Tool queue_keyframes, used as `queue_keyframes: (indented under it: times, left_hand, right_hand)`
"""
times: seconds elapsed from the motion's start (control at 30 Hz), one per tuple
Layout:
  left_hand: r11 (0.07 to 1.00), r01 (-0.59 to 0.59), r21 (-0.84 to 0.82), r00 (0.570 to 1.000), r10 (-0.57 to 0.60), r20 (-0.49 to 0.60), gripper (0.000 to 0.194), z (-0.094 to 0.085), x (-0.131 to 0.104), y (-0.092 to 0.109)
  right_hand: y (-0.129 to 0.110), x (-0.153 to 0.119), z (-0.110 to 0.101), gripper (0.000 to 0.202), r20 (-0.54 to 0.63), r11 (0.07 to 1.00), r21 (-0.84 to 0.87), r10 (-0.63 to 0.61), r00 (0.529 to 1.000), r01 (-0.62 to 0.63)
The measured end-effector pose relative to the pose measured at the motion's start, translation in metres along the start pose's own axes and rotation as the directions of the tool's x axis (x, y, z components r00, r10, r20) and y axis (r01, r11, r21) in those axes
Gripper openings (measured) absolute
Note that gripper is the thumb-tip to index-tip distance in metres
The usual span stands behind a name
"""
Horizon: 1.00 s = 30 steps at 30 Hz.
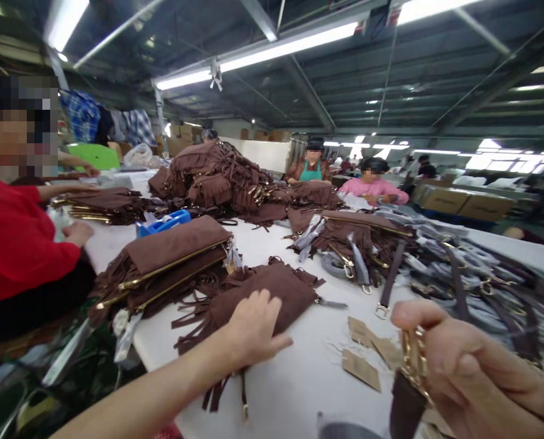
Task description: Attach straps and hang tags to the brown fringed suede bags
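Note:
A brown fringed bag (272,289) lies on the white table, its fringe fanned out to the left. My left hand (254,326) rests on top of this bag, fingers laid over the fabric and thumb stretched out to the side. At the lower right, my right hand (477,366) is raised close to the camera. Its fingers pinch the gold metal clasp (413,360) of a dark brown strap (405,405), which hangs down from the hand. Cardboard tags (361,369) with white strings lie on the table between my hands.
Folded brown bags (175,247) are stacked at left, beside a blue tape dispenser (164,223). A large bag heap (217,177) stands behind. Wrapped straps (477,286) cover the right side. A person in red (20,238) sits at left; other people sit across the table.

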<state>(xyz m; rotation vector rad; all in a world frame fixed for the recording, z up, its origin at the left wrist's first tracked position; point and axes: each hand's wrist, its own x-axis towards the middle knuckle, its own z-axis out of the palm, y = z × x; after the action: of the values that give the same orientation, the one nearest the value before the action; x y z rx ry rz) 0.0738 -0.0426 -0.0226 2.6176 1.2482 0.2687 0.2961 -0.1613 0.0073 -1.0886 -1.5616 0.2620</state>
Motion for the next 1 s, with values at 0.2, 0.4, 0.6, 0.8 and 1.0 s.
queue_keyframes:
  times: [0.2, 0.4, 0.6, 0.8, 1.0]
  left_hand:
    - [0.986, 0.013, 0.166, 0.993, -0.032, 0.114, 0.024, 0.051, -0.001, -0.023]
    - [1.0, -0.006, -0.027, 0.993, 0.009, 0.116, 0.016, 0.006, 0.001, -0.054]
    - [0.989, -0.026, -0.144, 0.985, 0.05, 0.165, 0.013, -0.002, -0.02, -0.069]
    - [0.991, -0.025, -0.134, 0.986, 0.047, 0.161, 0.009, 0.008, -0.026, -0.071]
    - [0.926, 0.033, -0.376, 0.971, 0.061, 0.233, 0.01, 0.009, -0.02, -0.085]
  right_hand:
    - [0.028, 0.009, 0.033, 0.04, 0.355, 0.836, 0.303, 0.346, 0.868, -0.457]
    - [0.072, -0.001, 0.078, 0.028, 0.61, 0.96, -0.249, 0.26, 0.749, -0.13]
    - [0.084, -0.024, 0.108, 0.027, 0.662, 0.94, -0.324, 0.142, 0.736, 0.11]
    - [0.09, -0.025, 0.108, 0.023, 0.6, 0.919, -0.373, 0.133, 0.789, 0.129]
    - [0.073, -0.026, 0.107, 0.026, 0.621, 0.921, -0.288, -0.03, 0.783, 0.264]
